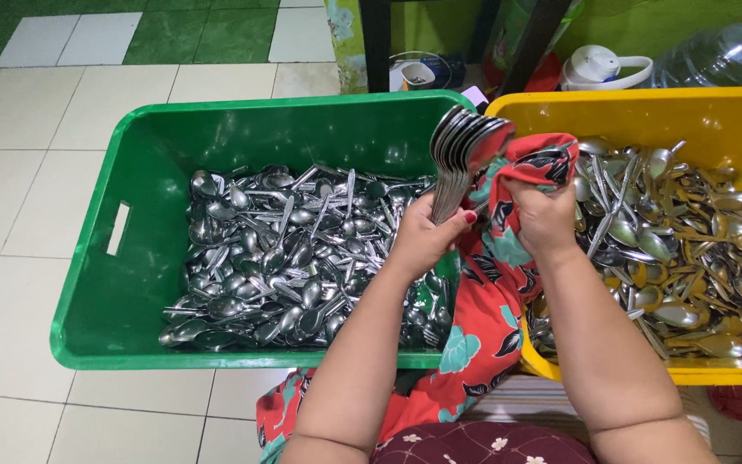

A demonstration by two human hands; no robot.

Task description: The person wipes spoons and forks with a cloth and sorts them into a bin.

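Note:
My left hand [427, 230] grips a stacked bunch of metal spoons [461, 150] by their handles, bowls upward, above the gap between two crates. My right hand [545, 219] holds a red floral cloth [530, 167] bunched against the spoon bowls; the cloth hangs down over my lap. A green plastic crate [96, 283] on the left holds a heap of several shiny spoons [276, 258]. A yellow crate [714, 116] on the right holds another pile of spoons [689, 249], some looking wet or stained.
White floor tiles [19, 172] surround the green crate, with green tiles at the back. Behind the crates stand dark table legs [377, 43], a white lidded container [599, 69] and a large clear water bottle [723, 51].

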